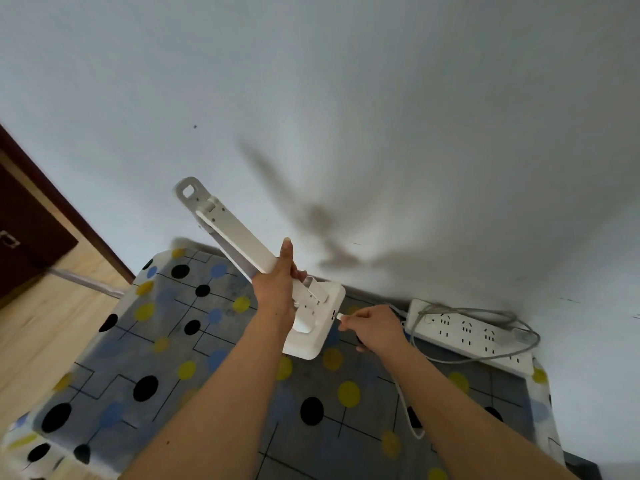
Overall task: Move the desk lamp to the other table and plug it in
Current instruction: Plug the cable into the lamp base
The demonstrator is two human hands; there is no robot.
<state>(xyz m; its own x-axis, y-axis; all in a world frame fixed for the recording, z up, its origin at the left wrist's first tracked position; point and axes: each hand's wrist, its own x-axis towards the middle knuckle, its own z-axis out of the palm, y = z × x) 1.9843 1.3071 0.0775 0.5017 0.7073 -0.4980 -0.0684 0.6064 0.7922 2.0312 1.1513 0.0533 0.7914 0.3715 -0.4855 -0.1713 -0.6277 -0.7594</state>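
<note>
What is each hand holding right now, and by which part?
The left hand grips the white desk lamp by the lower end of its arm, just above the base. The right hand pinches a small white plug at the base's edge.

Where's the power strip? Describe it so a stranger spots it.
Find the dotted grey tablecloth against the white wall. At its far right edge lies the power strip, a long flat white bar. Unlike the white desk lamp beside it, it has rows of socket holes and a grey cable looped over it.
</note>
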